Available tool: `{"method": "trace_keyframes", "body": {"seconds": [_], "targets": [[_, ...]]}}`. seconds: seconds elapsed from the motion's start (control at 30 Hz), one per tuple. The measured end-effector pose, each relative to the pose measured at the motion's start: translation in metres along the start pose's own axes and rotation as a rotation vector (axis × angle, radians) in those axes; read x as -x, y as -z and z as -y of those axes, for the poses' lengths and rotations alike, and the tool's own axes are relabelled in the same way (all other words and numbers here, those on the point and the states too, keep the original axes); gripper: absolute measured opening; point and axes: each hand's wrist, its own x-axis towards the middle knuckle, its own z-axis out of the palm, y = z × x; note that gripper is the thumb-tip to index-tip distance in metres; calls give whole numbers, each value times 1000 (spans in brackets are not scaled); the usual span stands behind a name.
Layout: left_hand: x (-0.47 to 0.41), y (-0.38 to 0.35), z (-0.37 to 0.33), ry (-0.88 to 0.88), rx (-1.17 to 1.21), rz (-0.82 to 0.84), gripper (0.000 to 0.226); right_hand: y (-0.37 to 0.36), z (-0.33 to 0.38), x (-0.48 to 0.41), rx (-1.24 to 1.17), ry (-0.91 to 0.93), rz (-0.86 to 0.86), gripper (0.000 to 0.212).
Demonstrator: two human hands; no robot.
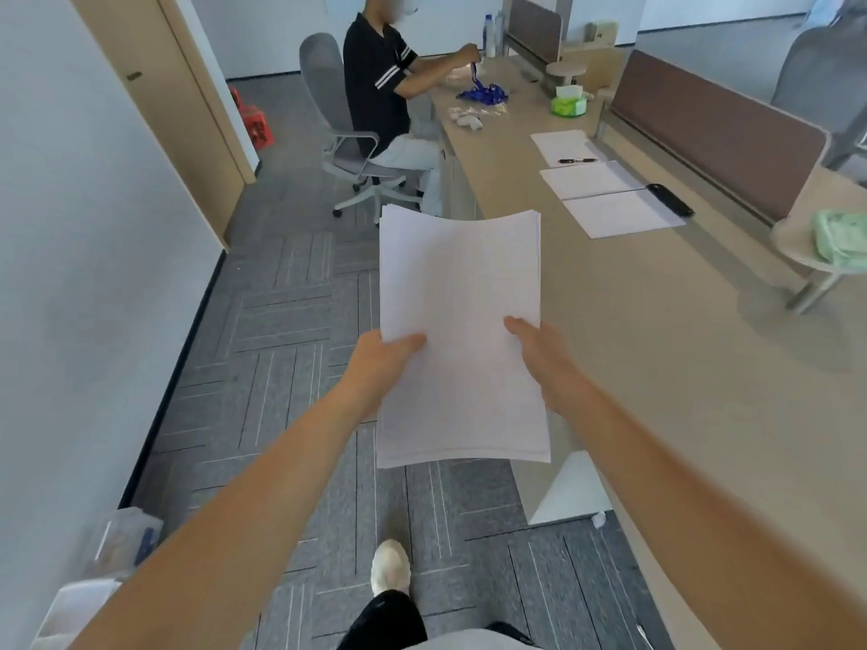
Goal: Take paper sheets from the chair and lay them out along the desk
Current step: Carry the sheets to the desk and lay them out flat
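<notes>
Both hands hold a stack (pixel 462 330) of white paper out in front, mid-view, over the carpet beside the desk's near edge. The left hand (pixel 380 368) grips the stack's 9 o'clock edge and the right hand (pixel 539 358) its 3 o'clock edge, each with the thumb on top; the fingers underneath are hidden. The hands are apart, with the stack's width between them. The desk (pixel 657 344) runs from 4 o'clock up towards 12. At 1 o'clock three sheets (pixel 621 213) lie on it in a row, with a pen (pixel 577 160) on the farthest. At 12 o'clock a person (pixel 380 82) sits at the desk's far end.
</notes>
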Motion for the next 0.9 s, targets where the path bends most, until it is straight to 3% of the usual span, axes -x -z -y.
{"method": "trace_keyframes", "body": {"seconds": [0.27,0.4,0.47,0.57,0.73,0.8,0.9], "targets": [[-200,7,-54,16,-25,195,25,-42,37,-161,51,12,-214,42],[-280,3,-102,91,61,426,33,-34,54,-219,82,46,-331,55],[-316,-10,-126,101,91,541,36,-31,69,-231,59,62,-388,41],[-362,-54,-149,-37,1,515,35,-17,81,-257,-55,126,-509,15],[-415,-139,-171,-251,-47,649,10,32,90,-310,-262,201,-632,12],[-435,-172,-179,-312,-67,700,8,58,92,-331,-267,206,-673,18],[-466,-228,-188,-364,-108,779,8,99,95,-359,-288,261,-776,5]]}}
